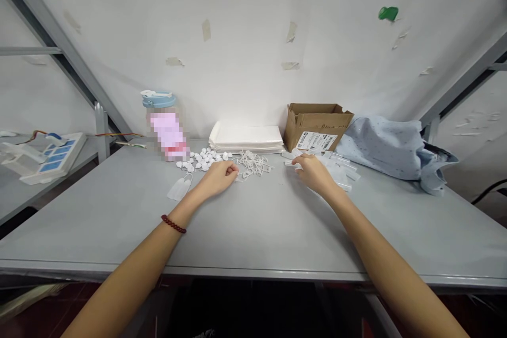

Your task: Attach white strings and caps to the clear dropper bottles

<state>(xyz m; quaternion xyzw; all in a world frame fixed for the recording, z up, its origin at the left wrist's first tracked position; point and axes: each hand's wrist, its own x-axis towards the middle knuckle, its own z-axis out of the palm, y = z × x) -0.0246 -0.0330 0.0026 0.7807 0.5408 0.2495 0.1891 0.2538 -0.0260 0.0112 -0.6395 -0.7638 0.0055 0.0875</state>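
Observation:
My left hand (220,176) is closed with its fingers curled together, close to a tangled pile of white cord loops (255,163). Whatever its fingertips pinch is hidden or too small to name. Behind it lies a heap of small white pieces (205,157). To its left is a flat, pale, translucent piece with a thin loop (180,188). My right hand (312,170) reaches over a spread of clear plastic tube-like pieces (344,171), its fingers apart at the left end of that pile.
White envelopes (247,138) are stacked against the wall. A cardboard box (317,121) stands behind the clear pieces, beside light blue cloth (386,145). A container with a blue lid (159,99), partly blurred, is at the back left. A white-and-blue device (59,156) sits far left.

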